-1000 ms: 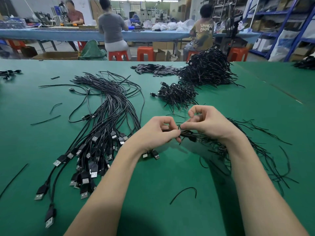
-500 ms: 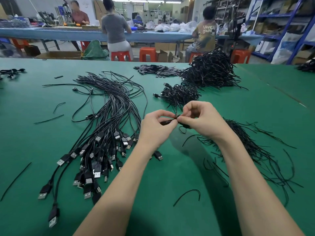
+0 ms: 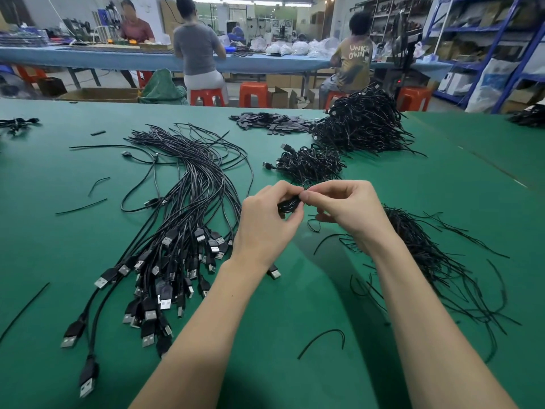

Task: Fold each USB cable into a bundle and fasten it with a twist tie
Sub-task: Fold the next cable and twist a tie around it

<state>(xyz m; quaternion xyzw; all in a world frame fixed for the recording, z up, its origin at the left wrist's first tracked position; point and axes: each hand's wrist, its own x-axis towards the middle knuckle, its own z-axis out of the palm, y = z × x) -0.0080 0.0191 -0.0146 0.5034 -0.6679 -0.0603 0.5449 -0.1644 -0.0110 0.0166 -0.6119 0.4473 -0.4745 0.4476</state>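
1. Nearest me, a stray curved black twist tie (image 3: 323,340) lies alone on the green felt counter (image 3: 280,320), between the two bare forearms.
2. Since a second ago the hands have lifted off the counter and closed together; the small folded black USB cable bundle (image 3: 290,204) now sits higher between them, in front of the near pile of finished bundles. I judge the tie is being twisted shut, so this cable is nearly done.
3. The left hand (image 3: 267,222) pinches the bundle, fingers curled round it, wrist bent upward.
4. The right hand (image 3: 346,209) has thumb and forefinger nipped at the bundle's end, seemingly on the tie, though the tie itself is too thin to make out.
5. To the left, the fan of loose black USB cables (image 3: 177,231) waits; to the right, the heap of thin black twist ties (image 3: 427,255).
6. Farther off lie the small pile of tied black bundles (image 3: 309,163) and a bigger heap (image 3: 362,125).
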